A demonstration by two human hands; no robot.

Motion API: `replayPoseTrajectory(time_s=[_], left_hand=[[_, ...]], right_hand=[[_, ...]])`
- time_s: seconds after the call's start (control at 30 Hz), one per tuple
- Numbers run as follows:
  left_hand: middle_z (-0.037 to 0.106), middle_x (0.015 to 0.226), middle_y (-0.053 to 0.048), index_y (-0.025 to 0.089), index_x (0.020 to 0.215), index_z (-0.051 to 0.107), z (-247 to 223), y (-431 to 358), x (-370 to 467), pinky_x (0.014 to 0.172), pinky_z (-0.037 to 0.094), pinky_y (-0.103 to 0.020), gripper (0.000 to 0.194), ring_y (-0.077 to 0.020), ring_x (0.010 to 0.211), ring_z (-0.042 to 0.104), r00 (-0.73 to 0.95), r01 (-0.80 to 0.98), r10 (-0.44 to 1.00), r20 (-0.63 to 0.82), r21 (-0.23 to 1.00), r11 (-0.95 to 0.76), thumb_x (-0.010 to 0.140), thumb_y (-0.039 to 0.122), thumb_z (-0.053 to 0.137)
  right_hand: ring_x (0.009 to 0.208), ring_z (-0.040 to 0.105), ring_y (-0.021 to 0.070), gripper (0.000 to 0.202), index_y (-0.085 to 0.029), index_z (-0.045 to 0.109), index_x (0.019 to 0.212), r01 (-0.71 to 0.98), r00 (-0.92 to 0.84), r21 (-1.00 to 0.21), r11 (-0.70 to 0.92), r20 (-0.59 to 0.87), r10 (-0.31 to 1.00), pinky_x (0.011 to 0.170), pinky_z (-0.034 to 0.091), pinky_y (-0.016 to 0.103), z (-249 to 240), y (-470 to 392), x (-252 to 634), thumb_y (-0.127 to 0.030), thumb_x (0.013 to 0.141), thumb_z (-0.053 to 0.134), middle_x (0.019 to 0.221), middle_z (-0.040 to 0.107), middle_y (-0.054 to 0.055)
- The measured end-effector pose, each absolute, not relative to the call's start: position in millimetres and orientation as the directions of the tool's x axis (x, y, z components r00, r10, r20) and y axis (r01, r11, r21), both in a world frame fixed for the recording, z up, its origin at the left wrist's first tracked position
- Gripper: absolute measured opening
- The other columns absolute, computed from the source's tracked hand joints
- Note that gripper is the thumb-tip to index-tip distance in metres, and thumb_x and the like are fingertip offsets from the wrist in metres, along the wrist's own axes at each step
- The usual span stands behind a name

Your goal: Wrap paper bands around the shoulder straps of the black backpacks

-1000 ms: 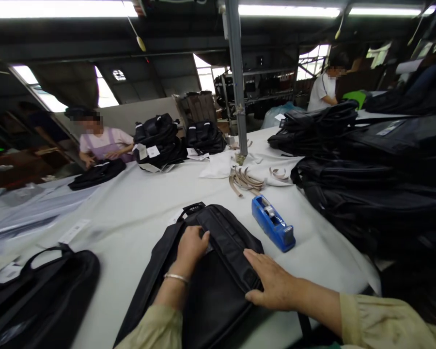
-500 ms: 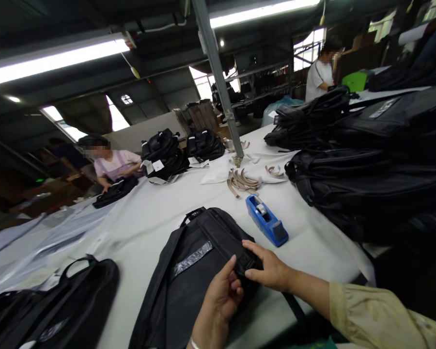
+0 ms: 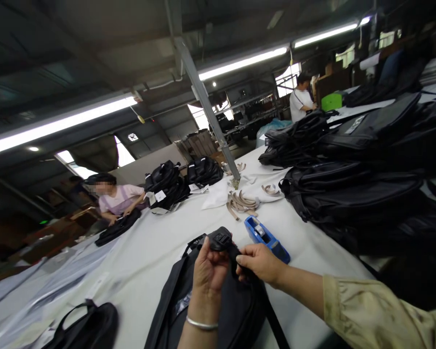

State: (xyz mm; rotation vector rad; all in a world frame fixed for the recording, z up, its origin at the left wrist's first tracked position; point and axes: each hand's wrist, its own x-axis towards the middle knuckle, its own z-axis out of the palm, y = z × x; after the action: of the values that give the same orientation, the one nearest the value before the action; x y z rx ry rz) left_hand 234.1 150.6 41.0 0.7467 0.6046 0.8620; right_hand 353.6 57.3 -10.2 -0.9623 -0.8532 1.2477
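Observation:
A black backpack lies on the white-covered table in front of me, a shiny strip partly showing on it. My left hand, with a silver bangle at the wrist, is closed round the padded end of a shoulder strap and its buckle, lifted above the bag. Just to the right, my right hand pinches the black webbing that hangs from the strap. Behind my right hand sits a blue tape dispenser, partly covered by it.
Stacked black backpacks fill the right side. Beige strips lie beyond the dispenser, near a metal post. Another bag is at lower left. One person handles a black bag at left; another person stands far right.
Both hands have raised the strap end off the bag; the left has closed round it and the right has taken the webbing. The view has tilted upward.

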Motion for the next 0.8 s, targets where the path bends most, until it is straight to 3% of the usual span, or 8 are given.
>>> replayPoseTrajectory(time_s=[0.17,0.3,0.43,0.53,0.6,0.73,0.8], left_hand=[[0.073,0.089,-0.016,0.006,0.105,0.067,47,148,236,0.068,0.058,-0.033,0.033,-0.0209,0.073,0.069,0.478,-0.416,0.844,-0.244,0.783,0.462,0.088,0.033,0.058],[0.073,0.095,-0.018,0.005,0.110,0.065,57,151,235,0.063,0.057,-0.031,0.035,-0.0199,0.072,0.069,0.422,-0.439,0.872,-0.246,0.786,0.435,0.092,0.032,0.052],[0.073,0.090,-0.014,0.009,0.117,0.063,56,151,231,0.042,0.045,-0.024,0.038,-0.0171,0.058,0.065,0.411,-0.405,0.881,-0.233,0.820,0.406,0.091,0.034,0.052],[0.071,0.072,-0.010,0.008,0.117,0.063,53,152,226,0.035,0.038,-0.022,0.040,-0.0124,0.041,0.055,0.425,-0.378,0.881,-0.207,0.844,0.381,0.090,0.036,0.053],[0.070,0.069,-0.010,0.006,0.114,0.065,54,154,221,0.038,0.042,-0.023,0.039,-0.0141,0.044,0.058,0.423,-0.367,0.877,-0.227,0.842,0.395,0.090,0.035,0.053],[0.073,0.092,-0.017,0.003,0.104,0.067,64,161,213,0.065,0.058,-0.029,0.028,-0.0200,0.077,0.070,0.345,-0.424,0.914,-0.216,0.833,0.356,0.088,0.023,0.057],[0.073,0.092,-0.017,0.003,0.104,0.067,69,164,212,0.062,0.057,-0.028,0.029,-0.0193,0.075,0.070,0.370,-0.415,0.905,-0.211,0.834,0.364,0.088,0.024,0.056]], right_hand=[[0.046,0.059,0.0110,0.021,-0.015,0.058,0.073,-0.298,0.127,-0.954,0.005,-0.034,0.991,0.044,0.041,0.020,0,84,343,-0.036,0.073,0.060,0.059,0.064,-0.001],[0.048,0.061,0.0119,0.021,-0.015,0.058,0.073,-0.257,0.106,-0.964,0.064,0.037,0.994,0.043,0.040,0.020,6,95,335,-0.036,0.074,0.058,0.065,0.067,0.001],[0.047,0.058,0.0116,0.020,-0.016,0.055,0.067,-0.227,0.127,-0.969,0.103,0.075,0.989,0.044,0.040,0.020,17,108,333,-0.035,0.072,0.059,0.055,0.061,-0.001],[0.050,0.060,0.0124,0.019,-0.016,0.056,0.067,-0.221,0.111,-0.959,0.175,0.154,0.982,0.048,0.043,0.022,21,113,332,-0.034,0.072,0.059,0.056,0.060,-0.002],[0.054,0.062,0.0139,0.018,-0.016,0.058,0.070,-0.225,0.082,-0.956,0.185,0.171,0.982,0.051,0.046,0.024,17,110,332,-0.034,0.072,0.060,0.060,0.063,-0.001],[0.054,0.063,0.0157,0.020,-0.015,0.063,0.078,-0.228,0.038,-0.972,0.062,0.054,0.998,0.054,0.048,0.027,11,103,330,-0.033,0.069,0.062,0.065,0.068,0.002],[0.054,0.063,0.0156,0.019,-0.015,0.063,0.076,-0.226,0.077,-0.972,0.066,0.050,0.996,0.055,0.049,0.028,20,106,328,-0.033,0.069,0.063,0.065,0.069,0.003]])
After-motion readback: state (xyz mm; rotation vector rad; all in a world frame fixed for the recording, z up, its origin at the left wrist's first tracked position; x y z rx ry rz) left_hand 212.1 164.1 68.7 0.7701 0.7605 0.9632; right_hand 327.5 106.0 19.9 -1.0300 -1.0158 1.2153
